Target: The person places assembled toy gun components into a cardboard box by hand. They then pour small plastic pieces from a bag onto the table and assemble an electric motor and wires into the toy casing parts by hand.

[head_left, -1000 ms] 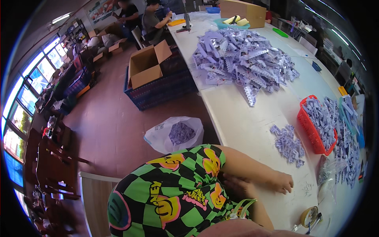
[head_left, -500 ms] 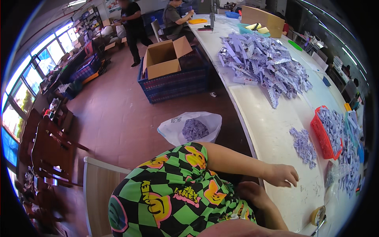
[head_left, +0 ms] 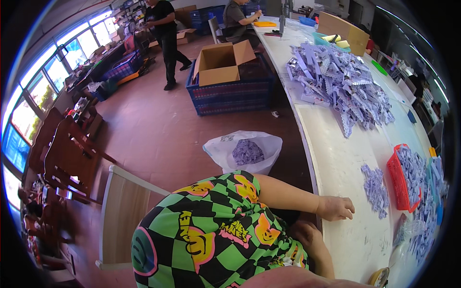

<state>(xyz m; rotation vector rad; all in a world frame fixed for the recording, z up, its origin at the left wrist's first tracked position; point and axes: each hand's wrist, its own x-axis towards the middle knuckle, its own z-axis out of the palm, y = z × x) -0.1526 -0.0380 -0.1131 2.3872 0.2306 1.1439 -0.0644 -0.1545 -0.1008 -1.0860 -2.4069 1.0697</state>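
Observation:
My left hand (head_left: 335, 208) rests on the white table (head_left: 331, 158), palm down, with its fingers loosely bent and a little apart. Nothing shows in it. A small heap of pale purple pieces (head_left: 375, 191) lies just beyond its fingertips, apart from them. My right hand (head_left: 309, 237) is bent at the table's near edge, close to my checkered shirt. Its fingers are mostly hidden, so what they hold, if anything, does not show.
Past the small heap stands a red basket (head_left: 399, 185) of purple pieces. A large pile of purple strips (head_left: 341, 86) covers the far table. A white sack (head_left: 218, 150) and a blue crate (head_left: 233, 99) with an open carton (head_left: 218, 74) stand on the floor. A tape roll (head_left: 379, 277) lies nearby.
The view has shifted, so the table and crate appear farther right. My left hand has drawn back slightly from the small heap, and its fingers are more bent. A person in black has moved.

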